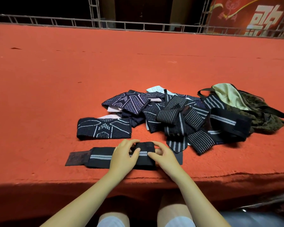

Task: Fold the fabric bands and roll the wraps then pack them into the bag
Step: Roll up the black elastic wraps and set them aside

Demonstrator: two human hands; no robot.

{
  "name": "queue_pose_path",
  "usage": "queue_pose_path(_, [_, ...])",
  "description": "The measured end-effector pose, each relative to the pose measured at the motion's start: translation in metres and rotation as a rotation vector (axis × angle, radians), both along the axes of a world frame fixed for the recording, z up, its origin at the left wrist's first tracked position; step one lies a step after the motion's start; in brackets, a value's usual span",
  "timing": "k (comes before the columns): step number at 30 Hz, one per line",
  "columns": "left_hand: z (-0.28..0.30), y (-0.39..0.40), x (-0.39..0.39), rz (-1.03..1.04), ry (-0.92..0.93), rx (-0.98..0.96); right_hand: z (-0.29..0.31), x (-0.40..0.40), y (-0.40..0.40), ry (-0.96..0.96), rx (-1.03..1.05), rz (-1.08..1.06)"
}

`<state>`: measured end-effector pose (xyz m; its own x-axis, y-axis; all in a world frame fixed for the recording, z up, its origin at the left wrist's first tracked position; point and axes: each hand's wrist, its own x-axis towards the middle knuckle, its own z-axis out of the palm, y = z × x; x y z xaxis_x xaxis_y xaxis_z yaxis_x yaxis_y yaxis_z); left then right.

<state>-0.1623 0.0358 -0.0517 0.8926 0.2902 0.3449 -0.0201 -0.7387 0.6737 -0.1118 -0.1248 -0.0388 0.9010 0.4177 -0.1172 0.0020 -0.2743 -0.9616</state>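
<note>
A black wrap [100,157] with a grey centre stripe lies flat near the front edge of the red stage floor, its rough strap end pointing left. Its right end is rolled into a short thick roll [145,152]. My left hand [124,155] and my right hand [165,157] both curl their fingers round that roll from either side. Behind it a folded dark patterned band [103,128] lies alone. A pile of several patterned bands and striped wraps [169,112] sits further back. The dark olive bag [256,110] with a pale lining lies open at the right.
The red carpeted stage [105,63] stretches far back to a metal truss rail [138,26]. Its front edge [138,179] runs just below my hands, above my knees. A red banner [252,15] hangs at the back right. A dark shiny object [269,210] shows at the bottom right.
</note>
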Motion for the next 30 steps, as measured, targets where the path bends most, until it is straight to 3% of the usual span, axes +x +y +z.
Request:
queue_pose_path(6, [-0.001,-0.001,-0.007,-0.072,-0.146,-0.027,0.001,-0.002,0.003,0.049,0.236,-0.098])
queue_pose_path(11, [-0.003,-0.001,-0.006,-0.129,-0.141,0.017,-0.002,-0.004,0.001,0.045,0.376,-0.24])
queue_pose_path(16, [-0.006,0.001,-0.006,-0.168,-0.118,-0.039,-0.004,-0.01,0.0,-0.036,0.413,-0.25])
queue_pose_path(20, [-0.004,0.001,-0.006,-0.221,-0.088,-0.156,-0.005,-0.011,-0.001,-0.119,0.341,-0.13])
queue_pose_path(26, [0.002,0.003,-0.008,-0.168,-0.048,-0.48,-0.006,-0.01,0.001,-0.26,0.116,0.062])
queue_pose_path(30, [0.004,0.007,-0.009,-0.116,0.012,-0.478,-0.006,-0.009,0.007,-0.306,-0.005,0.09])
